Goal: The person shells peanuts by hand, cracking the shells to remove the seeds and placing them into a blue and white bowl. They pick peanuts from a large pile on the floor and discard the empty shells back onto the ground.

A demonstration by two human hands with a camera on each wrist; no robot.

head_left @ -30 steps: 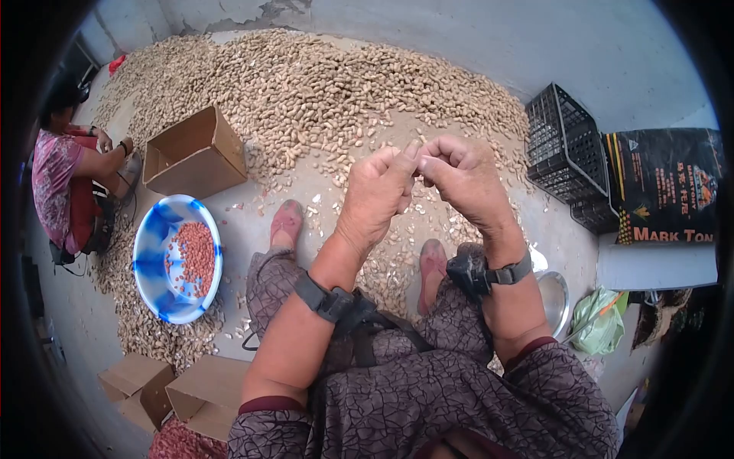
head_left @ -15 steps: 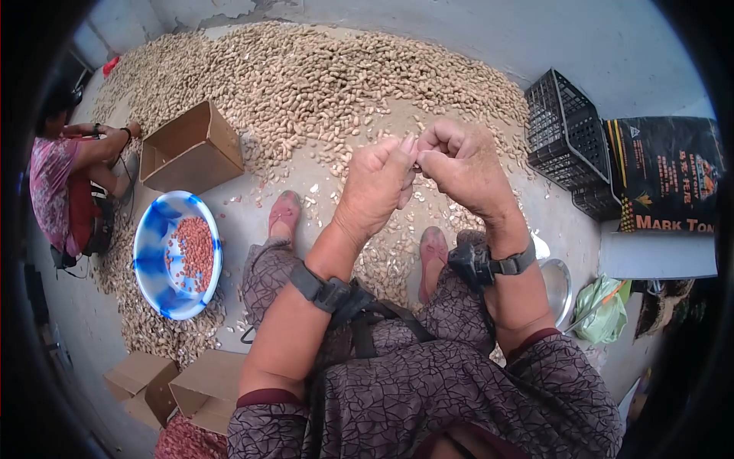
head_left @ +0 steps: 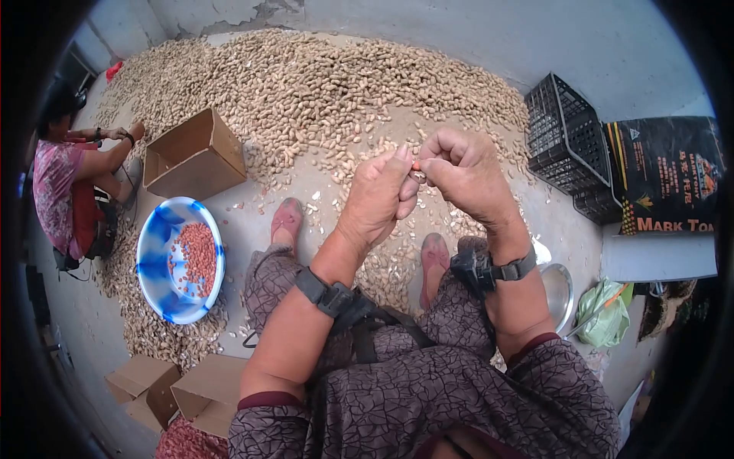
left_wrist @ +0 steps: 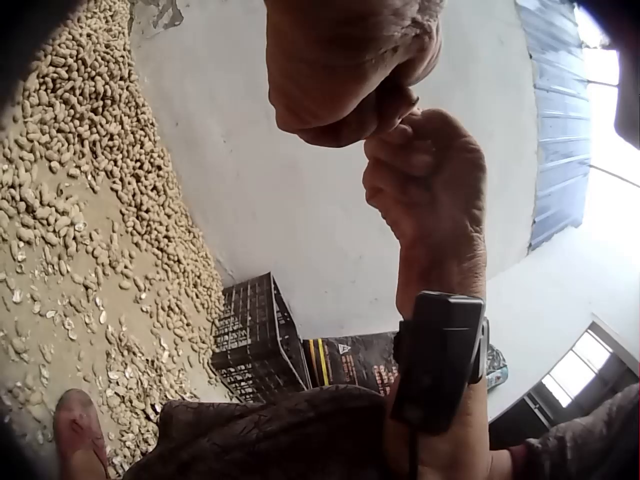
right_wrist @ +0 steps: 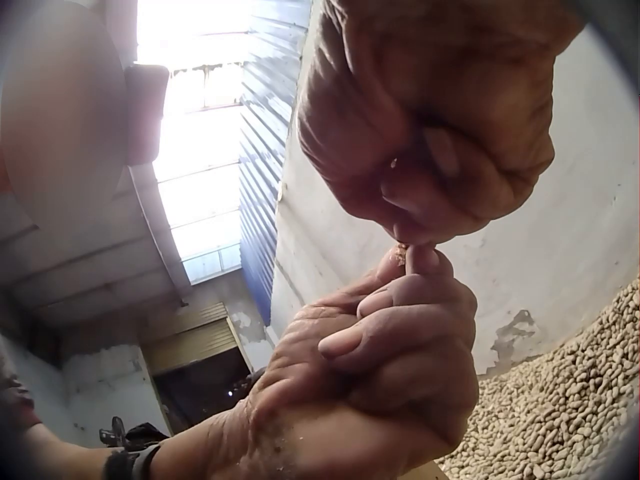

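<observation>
Both hands meet at the fingertips above the floor. Between them a small reddish peanut kernel shows in the head view, with a piece of pale shell just below it. My left hand has its fingers curled round the shell, thumb raised beside it. My right hand pinches at the kernel with thumb and forefinger, its other fingers curled. In the left wrist view the right hand touches the left hand; the kernel itself is mostly hidden there.
Unshelled peanuts heap along the wall. A blue-and-white basin holds red kernels. Cardboard boxes stand at left, near a seated person. At right are a black crate, a printed sack, a metal bowl and a green bag.
The reddish kernel has come into view between the fingertips, and the fingertips have parted slightly. The seated person's hands have shifted beside the box.
</observation>
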